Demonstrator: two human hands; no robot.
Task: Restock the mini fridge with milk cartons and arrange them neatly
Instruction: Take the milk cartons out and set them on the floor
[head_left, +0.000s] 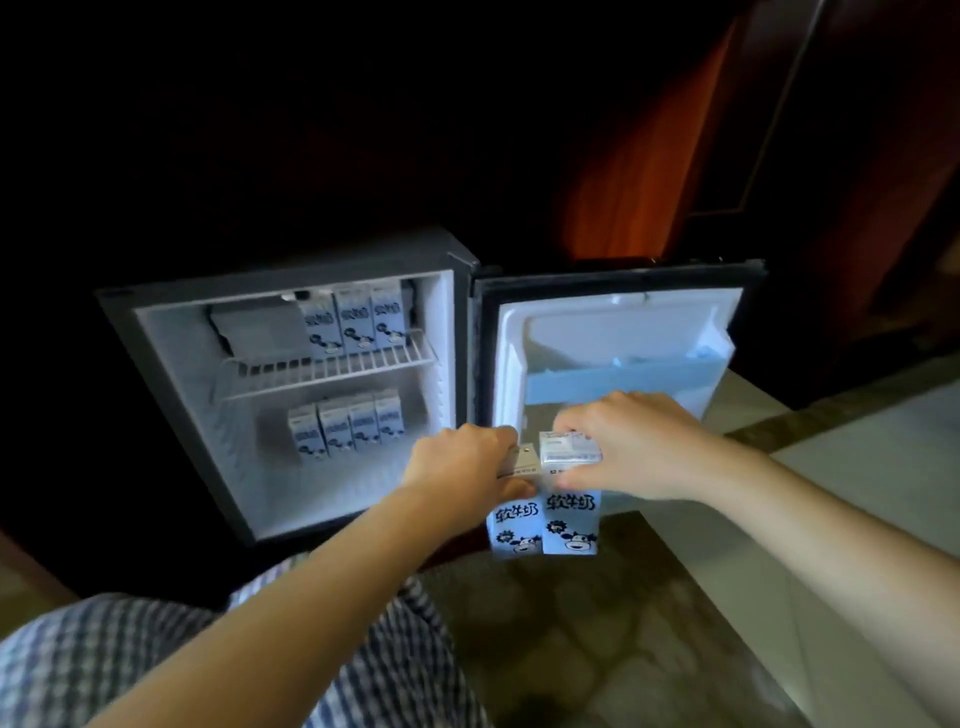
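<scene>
A checked cloth (104, 665) is covering the person's lap at the bottom of the view, and both bare forearms are reaching forward over it and over the patterned floor (597, 623).

The left hand (462, 462) is gripping the top of the left carton (511, 525), its fingers (498, 434) curled over the far edge and the thumb pressing on the near side. The right hand (639, 447) is grasping the top of the right carton (571, 519) in the same way.

Both cartons are standing upright, side by side and touching, printed faces toward the camera, in front of the lower part of the open door (613, 322). Whether they are resting on anything cannot be told.

Above the hands, a pale blue door shelf (623, 379) is running across the door.

To the left, the fridge (322, 493) is standing open. Four lower cartons (345, 428) are lined up in a row on its floor. Over them, on the wire shelf (332, 366), three upper cartons (353, 319) are standing at the right, beside a grey box (260, 327).

Behind the door, an orange curtain (639, 171) is hanging in the dark.
</scene>
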